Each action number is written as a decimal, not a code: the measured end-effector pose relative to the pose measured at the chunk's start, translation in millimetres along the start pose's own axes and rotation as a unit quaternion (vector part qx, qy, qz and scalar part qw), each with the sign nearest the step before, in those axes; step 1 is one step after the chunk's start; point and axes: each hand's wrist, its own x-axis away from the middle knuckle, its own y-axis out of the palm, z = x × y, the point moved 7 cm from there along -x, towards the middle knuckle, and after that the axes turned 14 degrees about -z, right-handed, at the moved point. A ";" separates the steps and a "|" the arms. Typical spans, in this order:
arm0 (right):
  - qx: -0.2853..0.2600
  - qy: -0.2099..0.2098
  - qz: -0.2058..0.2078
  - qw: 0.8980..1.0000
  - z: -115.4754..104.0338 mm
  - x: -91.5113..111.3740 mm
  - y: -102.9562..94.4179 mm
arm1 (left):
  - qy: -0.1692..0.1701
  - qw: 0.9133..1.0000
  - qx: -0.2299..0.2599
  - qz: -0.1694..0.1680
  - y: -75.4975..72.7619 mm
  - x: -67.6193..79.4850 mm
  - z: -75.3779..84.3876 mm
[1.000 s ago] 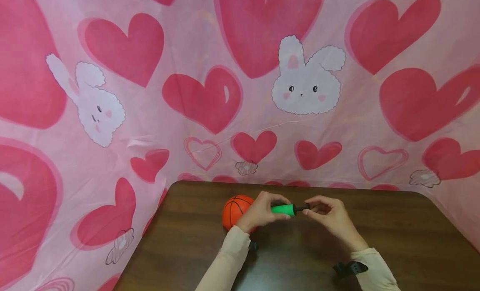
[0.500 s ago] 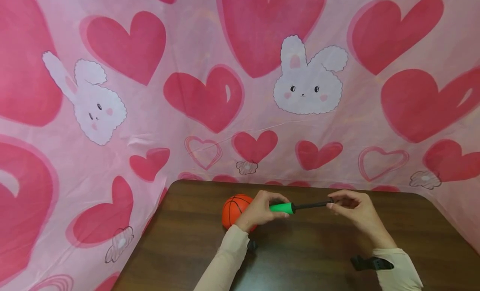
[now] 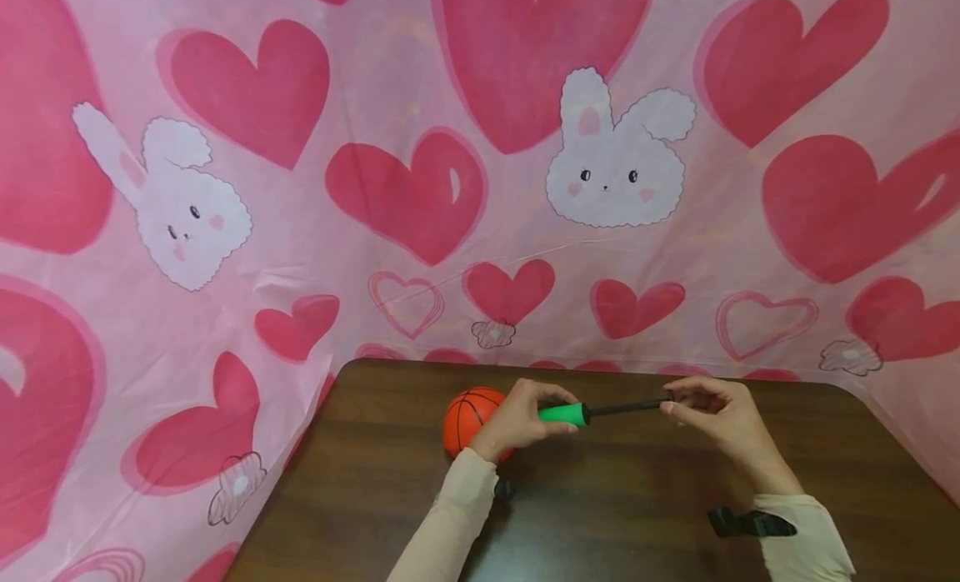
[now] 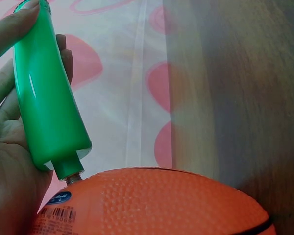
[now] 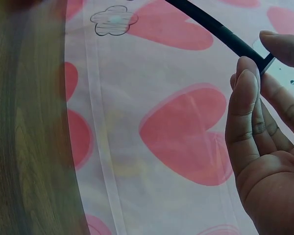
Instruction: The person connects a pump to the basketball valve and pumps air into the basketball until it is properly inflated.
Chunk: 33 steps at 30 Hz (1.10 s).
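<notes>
My left hand [image 3: 517, 417] grips the green barrel of a small ball pump [image 3: 562, 414], the thumb lying along it in the left wrist view. The pump's narrow tip meets an orange toy basketball [image 4: 161, 205] there, beside a printed barcode. In the head view the basketball [image 3: 467, 417] is partly behind my left hand and wrist. A long stretch of black plunger rod [image 3: 628, 408] sticks out of the barrel to the right. My right hand [image 3: 723, 411] pinches the rod's small end handle between thumb and fingers, as the right wrist view also shows the black rod [image 5: 225, 36].
A dark brown wooden table [image 3: 615, 515] lies beneath both hands. Behind it and along its left side hangs a pink cloth [image 3: 525, 198] printed with hearts and rabbits. Black straps [image 3: 750, 524] sit at the wrists.
My right hand has moved to the right, drawing the black plunger rod far out of the green barrel. During the last half second it shifts only slightly. Left hand and basketball stay nearly in place.
</notes>
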 end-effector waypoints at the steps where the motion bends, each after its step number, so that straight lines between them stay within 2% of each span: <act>1: -0.001 0.000 0.000 1.000 0.0 0.2 0.0 | 0.000 1.000 0.000 0.000 0.0 -0.2 0.3; 8: 0.002 -0.002 -0.011 1.000 -1.8 -1.9 6.7 | -0.001 1.000 -0.008 0.007 -1.2 0.2 0.0; 17: 0.001 0.003 -0.022 1.000 1.0 -11.6 27.1 | 0.008 1.000 0.002 0.011 -4.4 1.1 -0.7; 29: -0.071 -0.015 -0.026 0.997 10.8 -15.4 66.8 | 0.003 1.000 0.002 -0.001 1.7 -1.2 1.6; 33: -0.079 -0.008 -0.035 0.996 14.8 -17.5 80.8 | 0.004 1.000 -0.015 -0.007 3.5 -1.6 2.5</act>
